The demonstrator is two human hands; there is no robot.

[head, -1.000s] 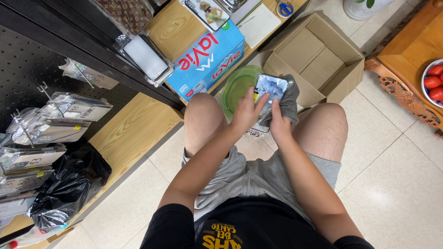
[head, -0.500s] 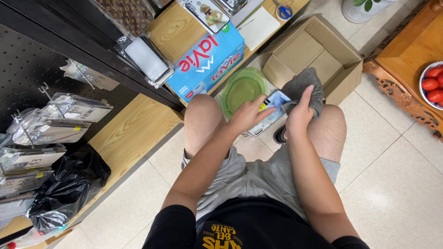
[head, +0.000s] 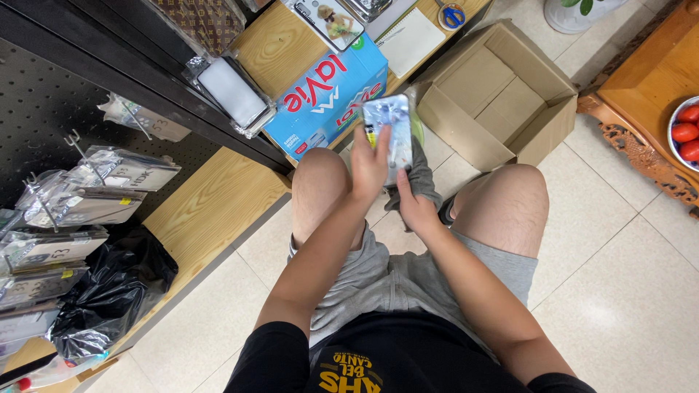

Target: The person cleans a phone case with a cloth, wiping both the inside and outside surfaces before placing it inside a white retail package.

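Observation:
I sit with bare knees apart above a tiled floor. My left hand [head: 370,166] holds up a small clear plastic packet [head: 391,131] with a light card inside, between my knees. My right hand [head: 413,206] is lower, gripping a grey cloth [head: 422,178] that hangs down between my legs. The packet partly hides a green bowl-like thing [head: 416,127] on the floor behind it.
An open cardboard box [head: 502,94] stands ahead to the right. A blue printed carton [head: 328,94] lies ahead left by a wooden shelf [head: 218,196]. Packets hang on pegboard hooks [head: 87,189] at left, above a black plastic bag [head: 109,291]. Red fruit [head: 688,135] sits in a bowl far right.
My left hand has lifted the packet up and forward. My right hand has let go of it and dropped toward my lap with the grey cloth.

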